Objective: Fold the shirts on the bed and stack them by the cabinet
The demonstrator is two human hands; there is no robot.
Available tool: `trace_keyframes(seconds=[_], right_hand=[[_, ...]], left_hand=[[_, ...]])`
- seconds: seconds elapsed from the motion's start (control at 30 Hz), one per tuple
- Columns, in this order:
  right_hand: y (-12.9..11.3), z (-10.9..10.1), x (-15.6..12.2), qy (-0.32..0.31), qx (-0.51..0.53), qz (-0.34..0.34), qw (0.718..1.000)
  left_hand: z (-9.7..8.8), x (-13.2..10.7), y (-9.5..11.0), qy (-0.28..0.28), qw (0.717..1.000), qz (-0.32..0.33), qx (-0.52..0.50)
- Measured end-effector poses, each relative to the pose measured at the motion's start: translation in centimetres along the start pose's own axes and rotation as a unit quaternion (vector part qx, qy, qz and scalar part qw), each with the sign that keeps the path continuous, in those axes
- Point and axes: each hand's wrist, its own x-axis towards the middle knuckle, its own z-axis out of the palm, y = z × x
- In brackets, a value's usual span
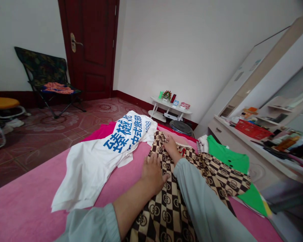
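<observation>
The left hand is lying flat, fingers extended, on the checked garment, which is spreading from centre toward six o'clock; the right hand is resting uphill toward one, grip impossible to tell. Its four-o'clock flap is overlapping the green shirt; tugging could be dragging both askew.

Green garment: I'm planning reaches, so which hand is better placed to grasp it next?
Probably the right hand: it is nearer the green garment, and its arm lies on that side. The left hand, on the checkered garment, would likely have to cross the right arm.
</observation>
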Motion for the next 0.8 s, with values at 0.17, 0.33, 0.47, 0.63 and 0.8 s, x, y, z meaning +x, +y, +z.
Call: trace_keyframes(seconds=[0.17, 0.33, 0.47, 0.63, 0.8], right_hand=[[0.1, 0.6, 1.3, -0.037, -0.010, 0.052, 0.998], [-0.9, 1.6, 1.8, -0.048, 0.024, 0.055, 0.997], [-2.1, 1.4, 0.6, -0.049, 0.060, 0.029, 0.997], [-4.7, -2.3, -4.6, -0.074, 0.026, -0.082, 0.994], [-8.7, -7.1, -12.9, -0.177, -0.014, -0.161, 0.971]], left_hand=[[-1.0, 0.3, -0.2, 0.023, 1.000, -0.006, -0.008], [-1.8, 0.3, -1.1, 0.029, 1.000, -0.012, -0.003], [-1.7, 0.5, -2.0, 0.028, 0.999, -0.021, 0.001], [-1.5, 0.8, -3.8, 0.005, 0.999, -0.042, -0.009], [-1.6, 0.8, -5.3, -0.005, 1.000, -0.018, -0.013]])
